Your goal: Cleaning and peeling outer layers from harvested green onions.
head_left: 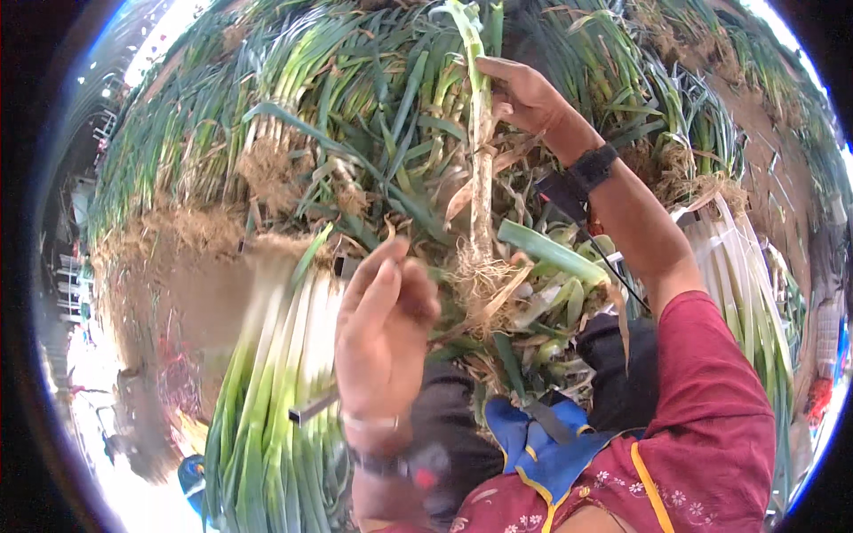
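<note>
My right hand [526, 96] grips a leek [481, 191] by its upper stalk, thumb and fingers closed round it. The leek hangs upright, green end at the top, with dry skin along its pale stem and a tangle of roots [484, 277] at the bottom. To the left of those roots, my left hand [386, 320] is raised with its fingers loosely bent and slightly blurred. Nothing shows in it, and it is apart from the leek. Beside it lies a pile of cleaned leeks [275, 391] with white stems and green leaves.
Untrimmed leeks [355, 80] with earthy roots are heaped across the far side. Loose peelings and cut leaves [569, 289] lie between my knees. Another row of pale leeks [742, 275] is at the right. A square metal bar [313, 407] juts out near my left wrist.
</note>
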{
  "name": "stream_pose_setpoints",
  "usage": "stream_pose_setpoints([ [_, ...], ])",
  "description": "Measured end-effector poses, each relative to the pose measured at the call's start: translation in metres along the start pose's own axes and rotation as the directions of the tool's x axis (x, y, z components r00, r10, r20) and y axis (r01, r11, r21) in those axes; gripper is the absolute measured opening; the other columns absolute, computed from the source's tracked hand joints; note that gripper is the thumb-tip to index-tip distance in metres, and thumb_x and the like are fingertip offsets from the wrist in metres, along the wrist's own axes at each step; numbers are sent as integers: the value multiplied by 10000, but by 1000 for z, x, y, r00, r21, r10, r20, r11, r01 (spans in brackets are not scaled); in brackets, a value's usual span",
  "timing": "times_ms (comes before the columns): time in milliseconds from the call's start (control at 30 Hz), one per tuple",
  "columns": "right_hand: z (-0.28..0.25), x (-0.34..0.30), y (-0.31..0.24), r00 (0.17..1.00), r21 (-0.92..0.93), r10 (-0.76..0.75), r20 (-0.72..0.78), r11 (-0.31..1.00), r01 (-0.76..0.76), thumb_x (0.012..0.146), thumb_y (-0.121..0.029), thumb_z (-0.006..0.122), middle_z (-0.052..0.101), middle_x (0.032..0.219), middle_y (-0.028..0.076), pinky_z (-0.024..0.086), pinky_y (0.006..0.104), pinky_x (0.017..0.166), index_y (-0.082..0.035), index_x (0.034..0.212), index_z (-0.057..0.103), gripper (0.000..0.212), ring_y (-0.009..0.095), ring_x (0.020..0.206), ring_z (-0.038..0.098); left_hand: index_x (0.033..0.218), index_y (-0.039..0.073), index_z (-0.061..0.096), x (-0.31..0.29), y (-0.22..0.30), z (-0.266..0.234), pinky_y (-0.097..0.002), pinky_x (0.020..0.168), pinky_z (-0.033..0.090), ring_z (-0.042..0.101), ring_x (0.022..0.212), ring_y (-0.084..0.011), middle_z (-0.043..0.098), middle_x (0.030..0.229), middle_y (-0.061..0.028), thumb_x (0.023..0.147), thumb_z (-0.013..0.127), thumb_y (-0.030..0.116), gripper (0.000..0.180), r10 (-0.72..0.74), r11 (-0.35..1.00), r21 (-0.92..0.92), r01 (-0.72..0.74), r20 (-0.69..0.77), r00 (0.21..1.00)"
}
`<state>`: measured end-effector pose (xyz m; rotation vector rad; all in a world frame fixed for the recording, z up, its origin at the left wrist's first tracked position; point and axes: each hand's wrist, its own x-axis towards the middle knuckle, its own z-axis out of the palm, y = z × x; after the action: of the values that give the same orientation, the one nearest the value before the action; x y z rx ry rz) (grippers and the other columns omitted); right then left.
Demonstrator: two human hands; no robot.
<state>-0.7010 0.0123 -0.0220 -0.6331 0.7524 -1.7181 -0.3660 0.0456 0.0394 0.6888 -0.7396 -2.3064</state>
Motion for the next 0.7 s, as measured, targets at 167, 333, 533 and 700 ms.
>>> stream_pose_setpoints([
  [167, 39, -53, 41, 979, -232, 131, -158, 959, -165, 905, -144, 588, 654, 880, 78, 538, 292, 570, 39, 1000, 654, 217, 145, 691, 625, 1102, 34, 595, 34, -12, -27, -272, 640, 518, 643, 820, -163, 667, 950, -82, 932, 545, 131, 202, 10, 984, 179, 22, -174, 985],
  [333, 86, -126, 70, 922, -242, 301, -243, 902, -358, 904, -189, 615, 647, 958, 26, 526, 271, 686, -26, 1163, 572, 309, 110, 809, 612, 1089, 78, 591, 57, -20, -41, -253, 679, 450, 633, 859, -137, 673, 978, -54, 920, 572, 201, 209, 1, 970, 237, 59, -245, 970],
  [533, 87, -167, 89, 967, -510, 254, -11, 831, -224, 898, -128, 619, 625, 1047, 8, 463, 258, 847, 0, 1260, 519, 397, 77, 933, 556, 1063, 72, 583, 76, -28, -21, -305, 731, 471, 633, 895, -187, 672, 1006, -90, 924, 593, 269, 241, -9, 973, 232, 18, -41, 999],
  [700, 82, -164, 97, 963, -536, 257, 78, 826, -177, 888, -46, 597, 600, 1090, 10, 436, 245, 874, -20, 1309, 466, 441, 69, 978, 538, 1162, 6, 541, 79, -31, -13, -346, 822, 490, 625, 973, -256, 651, 1050, -162, 946, 558, 238, 318, 60, 978, 200, -64, 28, 998],
])
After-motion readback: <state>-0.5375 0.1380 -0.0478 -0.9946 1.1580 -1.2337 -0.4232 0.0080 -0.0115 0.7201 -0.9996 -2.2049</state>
